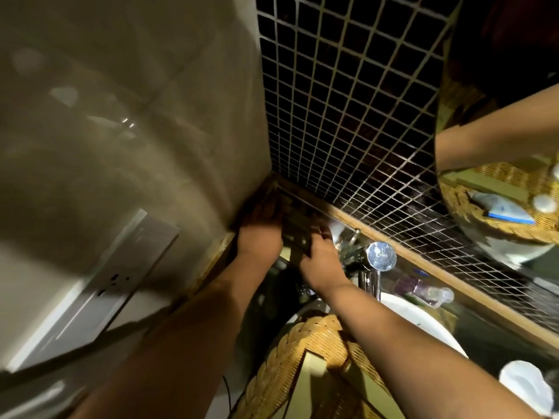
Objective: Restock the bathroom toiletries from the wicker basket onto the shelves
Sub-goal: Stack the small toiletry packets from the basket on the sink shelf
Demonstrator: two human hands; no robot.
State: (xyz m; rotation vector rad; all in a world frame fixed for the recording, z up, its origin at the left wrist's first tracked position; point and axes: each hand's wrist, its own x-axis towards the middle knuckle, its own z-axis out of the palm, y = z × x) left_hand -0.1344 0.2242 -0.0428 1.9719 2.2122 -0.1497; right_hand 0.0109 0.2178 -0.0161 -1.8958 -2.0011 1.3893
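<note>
Two hands meet in the dim corner: the left hand (pixel 260 234) and right hand (pixel 320 261) grip a dark flat box (pixel 298 234), one on each side, at the ledge (pixel 453 282) beside the tap (pixel 381 257). It looks stiff and light, probably card, best held by its long edges and not squeezed. The basket (pixel 302 352) below holds a pale carton; the mirror (pixel 499 140) shows a tube and white cap in it.

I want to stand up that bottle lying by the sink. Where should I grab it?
Probably a grip round its middle, from the sink side: the bottle lies on its side, cap pointing right, with the wall close behind it.
</note>
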